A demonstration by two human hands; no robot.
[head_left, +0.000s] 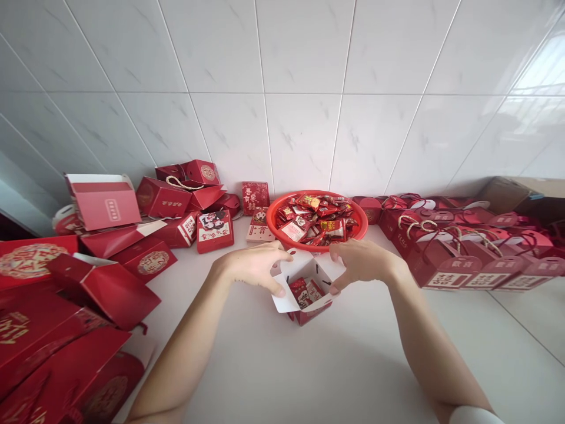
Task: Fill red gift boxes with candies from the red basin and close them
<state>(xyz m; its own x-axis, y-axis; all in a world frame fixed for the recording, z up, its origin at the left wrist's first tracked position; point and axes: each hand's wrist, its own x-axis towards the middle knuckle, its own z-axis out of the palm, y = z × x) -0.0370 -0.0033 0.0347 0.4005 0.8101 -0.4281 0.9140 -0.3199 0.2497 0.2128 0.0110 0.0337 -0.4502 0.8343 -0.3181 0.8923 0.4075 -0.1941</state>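
A small red candy box (311, 317) stands on the white surface before me, its white-lined top flaps spread apart. Inside lie a few red candy packets (304, 292). My left hand (251, 266) holds the left flap, thumb on the near side and fingers toward the back. On the opposite side, my right hand (366, 262) grips the right flap in the same way. Just behind the box sits a red plastic basin (362, 227) heaped with wrapped candies (326, 227).
Open and folded red boxes (128, 300) pile up on the left. Rows of closed red boxes with rope handles (454, 259) line the right, with a brown carton (507, 194) behind. Small printed red boxes (215, 231) stand left of the basin. A tiled wall (300, 129) closes the back.
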